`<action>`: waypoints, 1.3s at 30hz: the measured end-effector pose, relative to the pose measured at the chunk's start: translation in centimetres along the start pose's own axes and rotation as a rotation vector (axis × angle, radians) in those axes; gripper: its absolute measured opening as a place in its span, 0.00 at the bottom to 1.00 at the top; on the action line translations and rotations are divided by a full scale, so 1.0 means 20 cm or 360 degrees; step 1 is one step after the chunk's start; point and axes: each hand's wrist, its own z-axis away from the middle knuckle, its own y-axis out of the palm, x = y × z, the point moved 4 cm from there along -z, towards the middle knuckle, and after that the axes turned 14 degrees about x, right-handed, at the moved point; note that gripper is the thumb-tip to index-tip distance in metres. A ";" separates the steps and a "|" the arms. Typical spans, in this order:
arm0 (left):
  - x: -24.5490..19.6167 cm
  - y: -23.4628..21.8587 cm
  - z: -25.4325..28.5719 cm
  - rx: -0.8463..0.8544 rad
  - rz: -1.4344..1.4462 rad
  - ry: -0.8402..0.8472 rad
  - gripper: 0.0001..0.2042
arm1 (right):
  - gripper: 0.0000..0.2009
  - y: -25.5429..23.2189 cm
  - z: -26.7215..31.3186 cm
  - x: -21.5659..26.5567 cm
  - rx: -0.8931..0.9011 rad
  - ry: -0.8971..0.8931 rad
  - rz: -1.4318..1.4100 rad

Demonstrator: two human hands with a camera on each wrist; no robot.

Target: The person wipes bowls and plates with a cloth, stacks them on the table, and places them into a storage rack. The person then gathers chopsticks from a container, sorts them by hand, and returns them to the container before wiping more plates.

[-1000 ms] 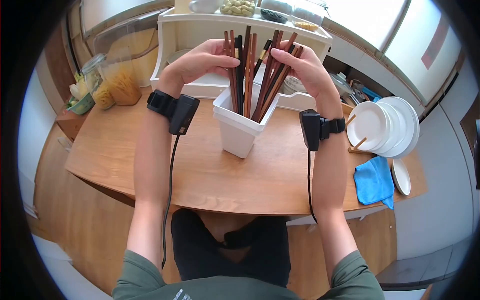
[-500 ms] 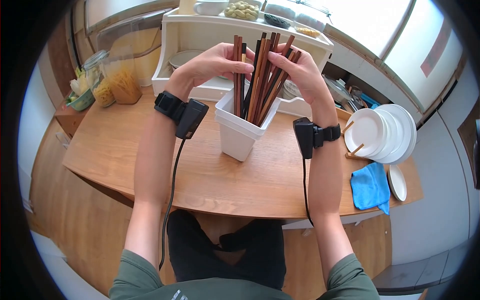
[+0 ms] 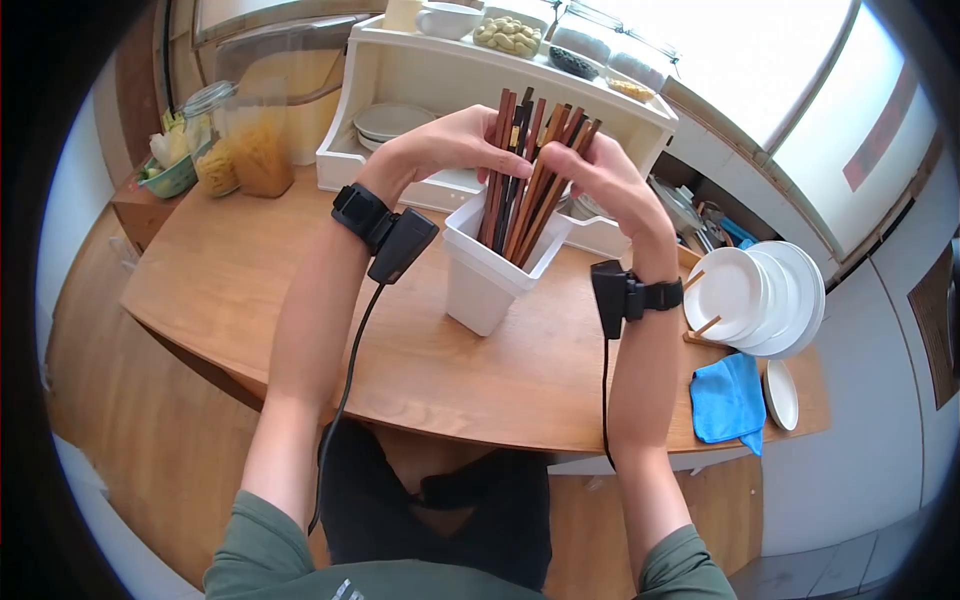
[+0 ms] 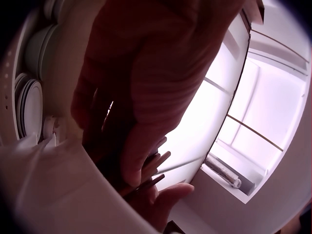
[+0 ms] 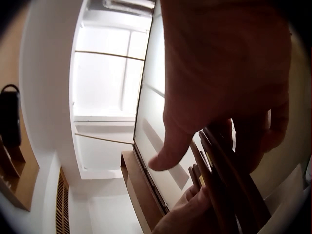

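Observation:
A bunch of dark and reddish-brown chopsticks [image 3: 530, 215] stands in a tall white plastic container [image 3: 482, 295] on the wooden table. Some have gold bands near the top. My left hand [image 3: 450, 145] holds the left side of the bunch, thumb across the front and fingers behind. From the other side my right hand [image 3: 618, 185] holds the rest, its thumb also in front. Both thumbs are close together over the upper sticks. The right wrist view shows chopsticks [image 5: 226, 180] running under the palm. Their lower ends are hidden inside the container.
Behind the container is a white shelf [image 3: 345, 120] with plates inside and jars on top. Pasta containers [image 3: 260, 150] stand at the back left. To the right are a rack of white plates [image 3: 725, 295], a blue cloth [image 3: 727, 400] and a white dish [image 3: 781, 395].
My hands have come closer together, drawing the two spread groups of chopsticks into one tighter bunch. The head view has shifted slightly, while the container stays on the table.

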 end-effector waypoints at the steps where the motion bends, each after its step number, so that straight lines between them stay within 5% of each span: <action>1: 0.00 0.00 0.00 -0.0012 -0.0061 -0.0081 0.14 | 0.23 0.01 -0.01 0.01 -0.0014 -0.0016 0.0029; 7: -0.03 0.03 0.00 0.0086 -0.0090 -0.0134 0.14 | 0.14 0.03 0.00 0.03 -0.0123 0.0119 -0.0094; 20: -0.07 0.06 0.02 0.0030 0.0135 -0.0021 0.21 | 0.10 -0.04 0.01 0.03 -0.0338 -0.0230 -0.0413; 31: -0.10 0.07 0.01 0.0054 0.0185 -0.0007 0.22 | 0.17 -0.04 0.01 0.04 -0.0286 -0.0383 -0.0451; 39: -0.12 0.11 -0.01 0.0166 0.0398 0.0182 0.35 | 0.24 -0.02 -0.01 0.07 -0.0195 -0.0525 -0.0353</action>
